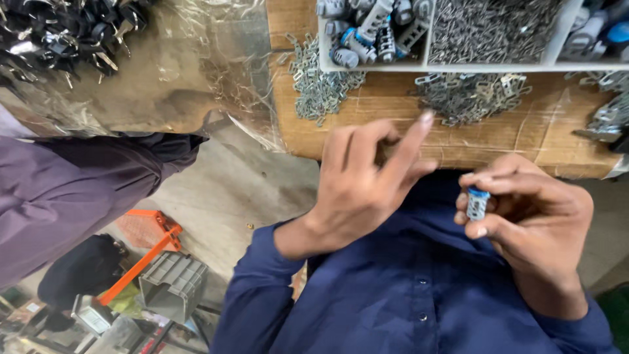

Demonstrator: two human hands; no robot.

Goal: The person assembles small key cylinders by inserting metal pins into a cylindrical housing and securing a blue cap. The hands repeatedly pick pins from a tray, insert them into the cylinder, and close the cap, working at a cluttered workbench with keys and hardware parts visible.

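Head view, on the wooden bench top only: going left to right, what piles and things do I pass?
Clear plastic bag of dark metal parts → left pile of small metal clips → white divided tray → middle clip pile → clip pile at the right edge.

The right hand hides most of the small cylinder; the divided tray runs off the top edge.

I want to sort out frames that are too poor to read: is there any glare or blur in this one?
Head view: glare shines off the crinkled plastic sheet; the left hand is slightly smeared at its raised fingertip; the right hand and the small grey cylinder it holds are sharp enough; the picture bends towards the edges.
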